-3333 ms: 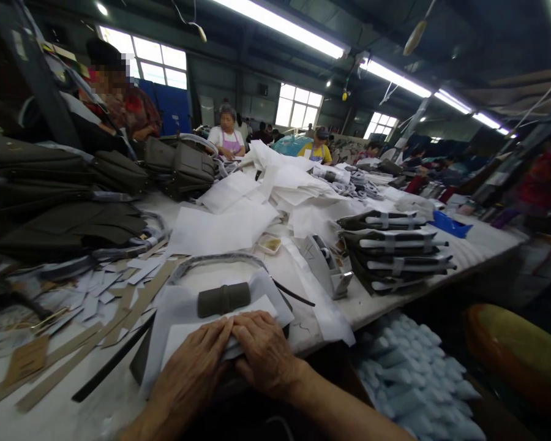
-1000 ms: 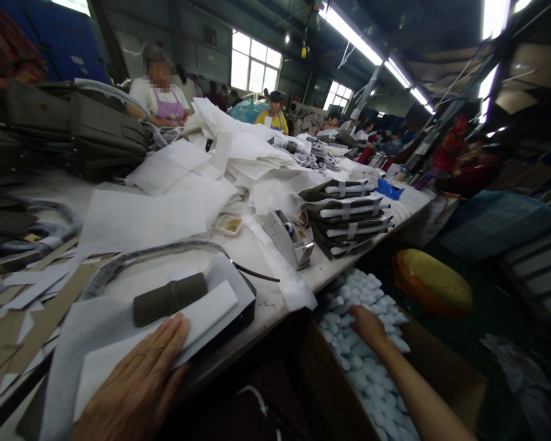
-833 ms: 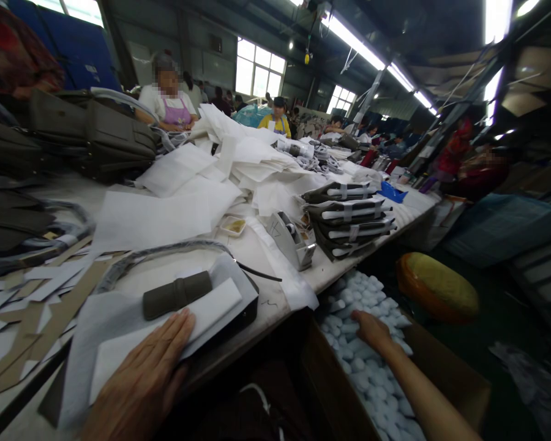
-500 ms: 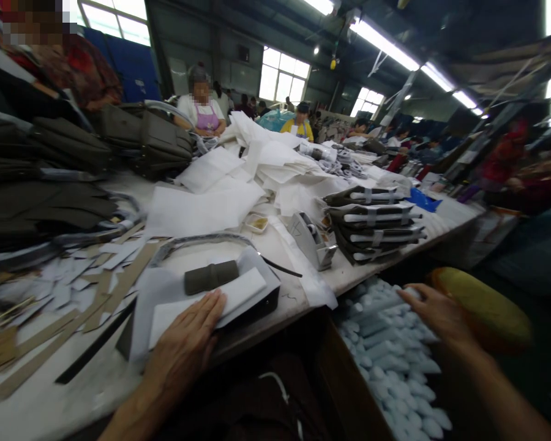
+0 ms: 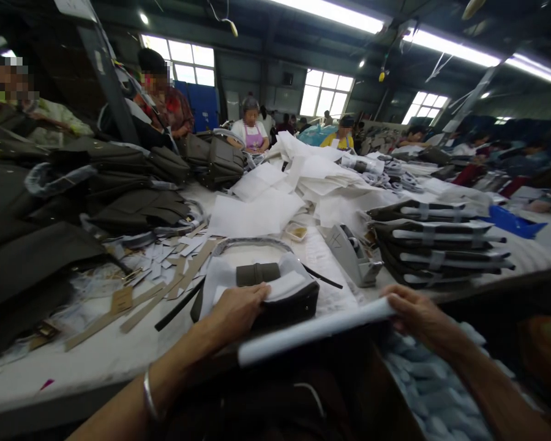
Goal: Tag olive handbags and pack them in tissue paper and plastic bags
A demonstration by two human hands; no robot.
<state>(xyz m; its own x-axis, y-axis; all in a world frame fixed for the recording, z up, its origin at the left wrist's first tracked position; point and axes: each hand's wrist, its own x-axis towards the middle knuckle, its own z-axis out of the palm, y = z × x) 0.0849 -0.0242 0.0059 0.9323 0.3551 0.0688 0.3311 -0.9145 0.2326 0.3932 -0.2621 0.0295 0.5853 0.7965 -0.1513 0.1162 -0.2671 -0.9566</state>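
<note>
My left hand (image 5: 235,309) lies on the white wrapping sheet (image 5: 282,285) that covers a dark olive bag (image 5: 284,306) at the table's near edge, fingers curled over the paper. A rolled olive strap piece (image 5: 258,273) rests on top of the bag. My right hand (image 5: 416,315) is closed on one end of a long white foam roll (image 5: 312,331), held level in front of the table edge and reaching toward the left hand.
A tape dispenser (image 5: 354,256) stands right of the bag, beside a stack of wrapped olive pieces (image 5: 436,245). Olive bags (image 5: 119,184) pile up at the left, white sheets (image 5: 266,211) in the middle. A box of white foam rolls (image 5: 422,392) sits below right. Other people work across the table.
My right hand left the bag, reached down into the box of foam rolls, and has come up holding one long white roll. The left hand stayed on the paper-covered bag.
</note>
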